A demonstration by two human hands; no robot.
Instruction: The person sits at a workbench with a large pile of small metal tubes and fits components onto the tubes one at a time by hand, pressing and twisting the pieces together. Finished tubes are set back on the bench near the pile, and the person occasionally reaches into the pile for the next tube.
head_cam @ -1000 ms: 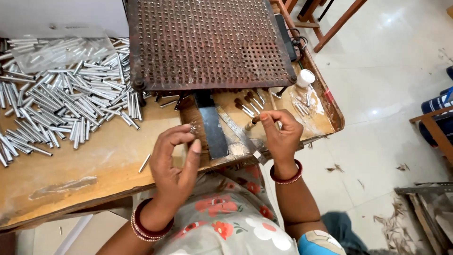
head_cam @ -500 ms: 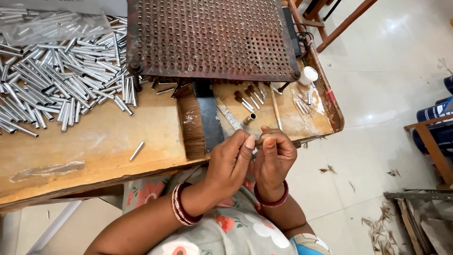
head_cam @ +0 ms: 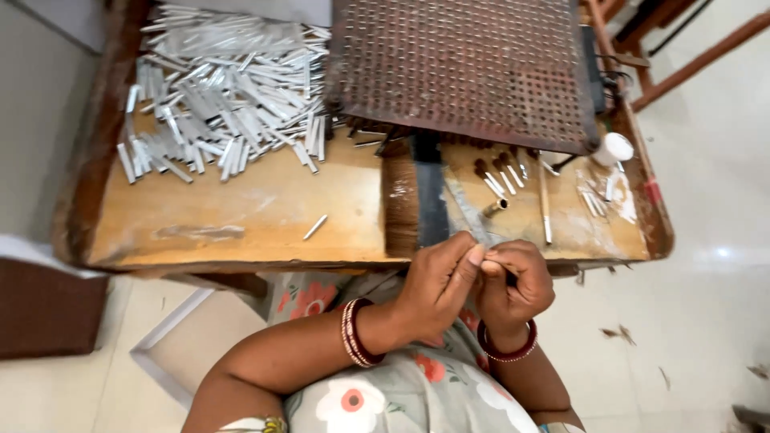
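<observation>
- Left hand [head_cam: 437,285]: raised in front of the torso, fingers extended and pressed together, thumb tip met against the right hand.
- Right hand [head_cam: 517,281]: curled into a loose fist, fingertips pinched toward the left thumb.
- Both forearms are angled inward; bangles are worn at each wrist.

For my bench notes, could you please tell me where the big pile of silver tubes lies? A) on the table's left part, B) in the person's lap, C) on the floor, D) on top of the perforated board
A: the tubes are heaped on the left part of the table, beside the perforated board, away from both hands.
</observation>
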